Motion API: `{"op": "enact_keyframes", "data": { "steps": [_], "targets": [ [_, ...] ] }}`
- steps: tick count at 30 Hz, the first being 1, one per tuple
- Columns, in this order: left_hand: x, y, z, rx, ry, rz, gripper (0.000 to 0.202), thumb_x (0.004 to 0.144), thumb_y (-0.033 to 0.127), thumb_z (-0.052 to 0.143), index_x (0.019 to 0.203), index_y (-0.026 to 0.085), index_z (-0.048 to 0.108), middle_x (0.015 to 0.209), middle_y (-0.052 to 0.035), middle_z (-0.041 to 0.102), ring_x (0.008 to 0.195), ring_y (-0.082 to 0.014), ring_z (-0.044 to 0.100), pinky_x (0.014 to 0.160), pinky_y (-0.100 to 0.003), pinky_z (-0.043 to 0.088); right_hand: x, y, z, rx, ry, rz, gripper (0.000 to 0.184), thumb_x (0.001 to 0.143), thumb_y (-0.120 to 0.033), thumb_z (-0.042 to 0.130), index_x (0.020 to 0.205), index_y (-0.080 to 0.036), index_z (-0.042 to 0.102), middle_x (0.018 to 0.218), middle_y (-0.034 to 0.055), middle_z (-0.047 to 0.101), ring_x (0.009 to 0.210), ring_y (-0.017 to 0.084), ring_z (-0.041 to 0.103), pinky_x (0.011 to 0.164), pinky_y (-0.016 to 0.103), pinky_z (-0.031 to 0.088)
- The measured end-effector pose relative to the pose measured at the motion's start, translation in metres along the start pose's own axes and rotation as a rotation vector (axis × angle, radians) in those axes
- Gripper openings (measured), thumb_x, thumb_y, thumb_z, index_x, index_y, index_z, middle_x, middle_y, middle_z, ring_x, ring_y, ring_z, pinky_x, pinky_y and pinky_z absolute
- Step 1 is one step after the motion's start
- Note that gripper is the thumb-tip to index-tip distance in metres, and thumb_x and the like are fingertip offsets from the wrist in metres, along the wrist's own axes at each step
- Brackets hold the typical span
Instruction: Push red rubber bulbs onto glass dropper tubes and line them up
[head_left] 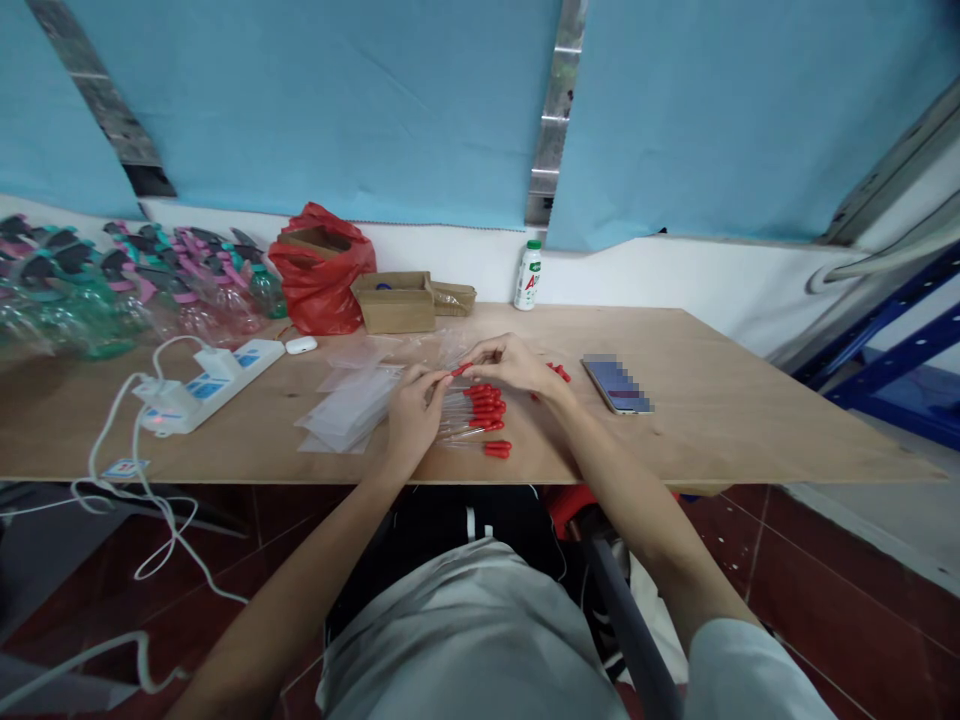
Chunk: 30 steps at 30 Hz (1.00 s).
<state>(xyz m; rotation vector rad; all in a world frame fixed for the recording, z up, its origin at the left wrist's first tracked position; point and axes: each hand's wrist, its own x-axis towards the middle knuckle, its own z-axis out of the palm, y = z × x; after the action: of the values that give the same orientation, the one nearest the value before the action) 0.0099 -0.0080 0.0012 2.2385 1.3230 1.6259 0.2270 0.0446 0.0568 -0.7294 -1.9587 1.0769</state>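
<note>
Between my two hands is a dropper with a red bulb [460,369], held just above the table. My left hand [414,408] pinches at its left end, and the fingers of my right hand [508,362] are closed at its red end. Below them lie several clear droppers with red bulbs [487,407], side by side with the bulbs to the right. A stack of clear plastic bags [349,410] is left of my left hand. More red bulbs [556,371] lie beyond my right wrist, partly hidden by it.
A phone [616,384] lies right on the wooden table [720,400]. At the back stand a white bottle [529,276], a cardboard box [395,302] and a red plastic bag [322,280]. A power strip [214,385] with white cables and several spray bottles [90,300] are left.
</note>
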Motion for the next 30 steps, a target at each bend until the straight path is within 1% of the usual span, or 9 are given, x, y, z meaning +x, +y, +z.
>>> {"op": "enact_keyframes", "data": {
  "steps": [5,11,16,19,22,24,26,28,30],
  "targets": [
    [0.000,0.000,0.000,0.009,-0.002,0.020,0.021,0.105,0.031,0.060,0.107,0.021,0.078,0.094,-0.0043,0.068,0.088,-0.0194,0.065,0.083,-0.035,0.052,-0.001,-0.002,0.001,-0.023,0.004,-0.014,0.030,0.079,-0.038,0.088,0.095,-0.013,0.082,0.087,0.0072,0.082,0.071,0.016,0.073,0.070,0.029,0.060],
    [0.000,-0.001,0.000,0.026,-0.033,0.035,0.018,0.104,0.029,0.061,0.104,0.022,0.078,0.093,-0.0040,0.069,0.089,-0.0196,0.065,0.084,-0.035,0.052,-0.001,0.000,-0.001,-0.038,-0.042,-0.012,0.028,0.081,-0.036,0.086,0.096,-0.013,0.083,0.084,0.0063,0.081,0.071,0.015,0.071,0.070,0.028,0.058],
    [0.000,0.000,0.000,0.033,-0.051,0.036,0.019,0.105,0.030,0.060,0.103,0.021,0.077,0.091,-0.0033,0.067,0.087,-0.0193,0.064,0.083,-0.034,0.051,-0.001,0.000,0.000,-0.056,-0.047,-0.009,0.028,0.082,-0.036,0.085,0.097,-0.012,0.082,0.086,0.0067,0.081,0.072,0.015,0.070,0.071,0.028,0.056],
    [0.000,0.004,0.000,0.045,-0.055,0.018,0.020,0.106,0.031,0.058,0.102,0.021,0.075,0.093,-0.0043,0.068,0.090,-0.0204,0.065,0.086,-0.036,0.052,0.000,-0.003,0.002,-0.068,-0.055,-0.019,0.027,0.083,-0.036,0.082,0.099,-0.013,0.080,0.086,0.0056,0.079,0.073,0.015,0.068,0.072,0.027,0.053],
    [0.001,0.008,-0.001,0.042,0.009,-0.027,0.018,0.106,0.028,0.054,0.114,0.022,0.070,0.108,-0.0076,0.070,0.105,-0.0237,0.066,0.098,-0.040,0.052,0.003,-0.001,0.001,-0.114,0.008,-0.050,0.024,0.084,-0.034,0.078,0.098,-0.014,0.078,0.084,0.0030,0.076,0.073,0.013,0.064,0.072,0.026,0.050],
    [0.001,0.008,-0.001,0.047,0.078,-0.058,0.021,0.105,0.025,0.054,0.123,0.022,0.065,0.122,-0.0101,0.068,0.117,-0.0262,0.063,0.106,-0.044,0.050,0.006,0.005,-0.004,-0.159,0.089,-0.056,0.023,0.084,-0.032,0.076,0.097,-0.014,0.077,0.081,0.0013,0.073,0.072,0.013,0.061,0.071,0.026,0.047],
    [0.002,0.006,-0.001,0.059,0.128,-0.092,0.023,0.103,0.023,0.056,0.126,0.023,0.062,0.128,-0.0116,0.066,0.122,-0.0277,0.061,0.109,-0.047,0.048,0.008,0.015,-0.011,-0.203,0.143,-0.030,0.024,0.082,-0.031,0.075,0.097,-0.013,0.077,0.079,0.0004,0.071,0.070,0.012,0.058,0.070,0.025,0.045],
    [0.002,0.002,-0.001,0.057,0.147,-0.124,0.022,0.101,0.021,0.058,0.123,0.023,0.061,0.126,-0.0117,0.065,0.121,-0.0278,0.061,0.109,-0.047,0.048,0.008,0.027,-0.018,-0.228,0.130,0.024,0.023,0.080,-0.030,0.075,0.095,-0.012,0.077,0.078,0.0003,0.071,0.069,0.012,0.056,0.069,0.025,0.044],
    [0.002,-0.001,0.000,0.046,0.145,-0.141,0.020,0.100,0.020,0.058,0.120,0.023,0.060,0.124,-0.0112,0.065,0.118,-0.0272,0.061,0.107,-0.047,0.049,0.008,0.038,-0.023,-0.215,0.072,0.082,0.023,0.079,-0.028,0.073,0.094,-0.012,0.077,0.081,0.0017,0.073,0.071,0.013,0.059,0.071,0.026,0.046]
  ]
}}
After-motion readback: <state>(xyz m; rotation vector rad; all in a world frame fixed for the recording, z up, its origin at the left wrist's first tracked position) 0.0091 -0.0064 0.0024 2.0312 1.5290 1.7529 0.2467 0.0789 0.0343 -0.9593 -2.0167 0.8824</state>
